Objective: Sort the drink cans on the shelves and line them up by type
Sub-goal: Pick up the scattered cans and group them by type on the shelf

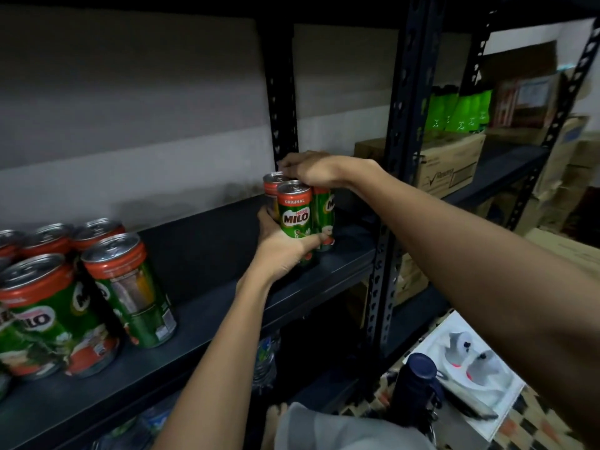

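Note:
Three green Milo cans with red tops stand bunched at the right end of the dark shelf [201, 235]. My left hand [282, 245] grips the front Milo can [293, 211] low around its base. Over the tops of the cans lies my right hand [310, 170], its fingers curled down on the right can [324, 206] and reaching the rear can [271, 185]. A group of several more Milo cans [65, 287] stands at the left end of the same shelf.
A black slotted upright post [402, 157] bounds the shelf on the right. Beyond it are cardboard boxes [451, 164] and green packets [461, 112]. Below lie water bottles [266, 358], a dark flask [418, 381] and a white box with shoes [470, 362].

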